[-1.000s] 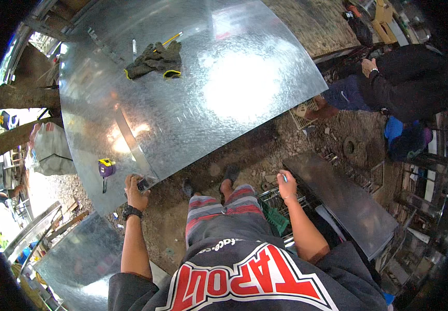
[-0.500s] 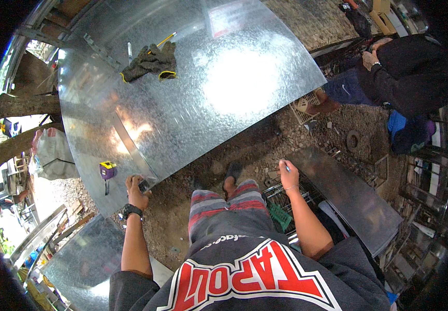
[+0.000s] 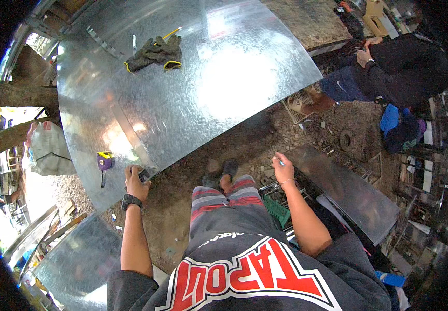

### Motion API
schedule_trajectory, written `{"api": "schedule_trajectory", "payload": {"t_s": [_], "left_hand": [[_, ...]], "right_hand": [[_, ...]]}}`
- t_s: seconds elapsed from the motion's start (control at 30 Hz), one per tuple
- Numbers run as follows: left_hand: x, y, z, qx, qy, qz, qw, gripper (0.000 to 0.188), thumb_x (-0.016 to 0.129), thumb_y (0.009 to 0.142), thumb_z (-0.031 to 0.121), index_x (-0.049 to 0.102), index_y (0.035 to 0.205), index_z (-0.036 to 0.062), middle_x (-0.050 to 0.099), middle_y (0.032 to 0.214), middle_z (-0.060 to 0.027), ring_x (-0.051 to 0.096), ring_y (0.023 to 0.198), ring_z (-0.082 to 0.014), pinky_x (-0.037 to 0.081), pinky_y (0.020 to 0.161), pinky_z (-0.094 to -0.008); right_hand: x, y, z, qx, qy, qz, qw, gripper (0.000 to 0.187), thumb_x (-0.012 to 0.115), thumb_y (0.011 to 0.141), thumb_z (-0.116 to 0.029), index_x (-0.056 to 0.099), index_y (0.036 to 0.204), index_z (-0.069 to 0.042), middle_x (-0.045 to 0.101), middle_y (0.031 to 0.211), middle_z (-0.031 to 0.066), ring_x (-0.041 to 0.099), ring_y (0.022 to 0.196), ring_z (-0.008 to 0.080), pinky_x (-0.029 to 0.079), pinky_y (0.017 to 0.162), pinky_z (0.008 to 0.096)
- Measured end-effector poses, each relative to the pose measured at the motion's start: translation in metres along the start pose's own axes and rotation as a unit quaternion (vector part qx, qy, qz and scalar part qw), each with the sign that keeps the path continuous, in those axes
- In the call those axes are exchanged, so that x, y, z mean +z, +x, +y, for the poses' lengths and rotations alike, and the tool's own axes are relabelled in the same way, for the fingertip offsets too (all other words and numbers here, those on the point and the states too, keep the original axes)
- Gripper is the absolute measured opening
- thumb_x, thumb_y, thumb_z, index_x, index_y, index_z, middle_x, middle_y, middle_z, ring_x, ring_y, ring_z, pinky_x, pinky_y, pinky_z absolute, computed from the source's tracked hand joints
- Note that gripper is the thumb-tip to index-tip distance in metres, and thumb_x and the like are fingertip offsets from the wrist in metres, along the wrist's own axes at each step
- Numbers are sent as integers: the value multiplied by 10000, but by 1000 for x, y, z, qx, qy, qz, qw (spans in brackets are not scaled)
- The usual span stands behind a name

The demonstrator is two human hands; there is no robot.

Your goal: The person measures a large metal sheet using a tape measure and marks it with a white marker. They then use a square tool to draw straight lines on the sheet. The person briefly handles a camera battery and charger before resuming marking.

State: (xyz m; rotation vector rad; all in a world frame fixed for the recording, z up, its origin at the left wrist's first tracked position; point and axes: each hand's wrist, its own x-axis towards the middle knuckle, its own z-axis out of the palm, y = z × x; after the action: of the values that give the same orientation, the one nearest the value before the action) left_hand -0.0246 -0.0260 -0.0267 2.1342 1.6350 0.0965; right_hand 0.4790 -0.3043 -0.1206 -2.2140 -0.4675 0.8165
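Observation:
A broad shiny metal sheet [image 3: 182,119] lies in front of me. My left hand [image 3: 136,183], with a black watch on its wrist, is at the sheet's near edge, its fingers round the dark head of a combination square [image 3: 129,132]. The square's flat blade reaches away across the metal. Left of it sits a purple and yellow tape measure [image 3: 105,161]. Off to the right of the sheet, my right hand [image 3: 284,169] is raised and closed on a slim light-blue pen-like thing [image 3: 281,162]; most of it is hidden in the fingers.
Dark gloves with yellow cuffs [image 3: 156,54] and a yellow pencil [image 3: 172,32] lie farther up the sheet. Another person in dark clothes [image 3: 405,70] is at the far right. A smaller metal sheet [image 3: 348,192] and a green crate [image 3: 276,211] stand on my right.
My right hand has drifted slightly left, still closed on the pen-like thing. My left hand stays at the square's head. The whole view has shifted a little.

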Motion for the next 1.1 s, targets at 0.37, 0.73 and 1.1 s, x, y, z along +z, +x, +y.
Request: {"api": "schedule_trajectory", "payload": {"t_s": [0.37, 0.73, 1.1], "left_hand": [[-3, 6, -8, 3, 16, -25, 1000, 682, 909, 712, 120, 569, 1303, 139, 474, 1472, -220, 584, 1266, -485, 520, 1029, -554], [-1, 9, -2, -54, 35, -55, 996, 716, 914, 713, 136, 544, 1326, 157, 429, 1535, -223, 514, 1368, -484, 472, 1066, -603], [3, 8, 6, -73, 49, -21, 996, 697, 942, 638, 102, 566, 1225, 141, 463, 1439, -198, 551, 1285, -471, 514, 997, -573]], "right_hand": [[22, -89, -22, -119, -8, 17, 993, 233, 709, 975, -202, 746, 1113, -18, 755, 1012, 75, 707, 976, 191, 543, 908, 366], [19, -107, 0, -107, -39, 13, 993, 322, 677, 1008, -313, 723, 1167, -37, 740, 1126, 176, 706, 1070, 341, 539, 958, 437], [-5, 41, -147, -386, -112, 45, 915, 229, 683, 989, -181, 684, 1164, -35, 693, 1198, 197, 645, 1175, 401, 499, 1041, 490]]}}
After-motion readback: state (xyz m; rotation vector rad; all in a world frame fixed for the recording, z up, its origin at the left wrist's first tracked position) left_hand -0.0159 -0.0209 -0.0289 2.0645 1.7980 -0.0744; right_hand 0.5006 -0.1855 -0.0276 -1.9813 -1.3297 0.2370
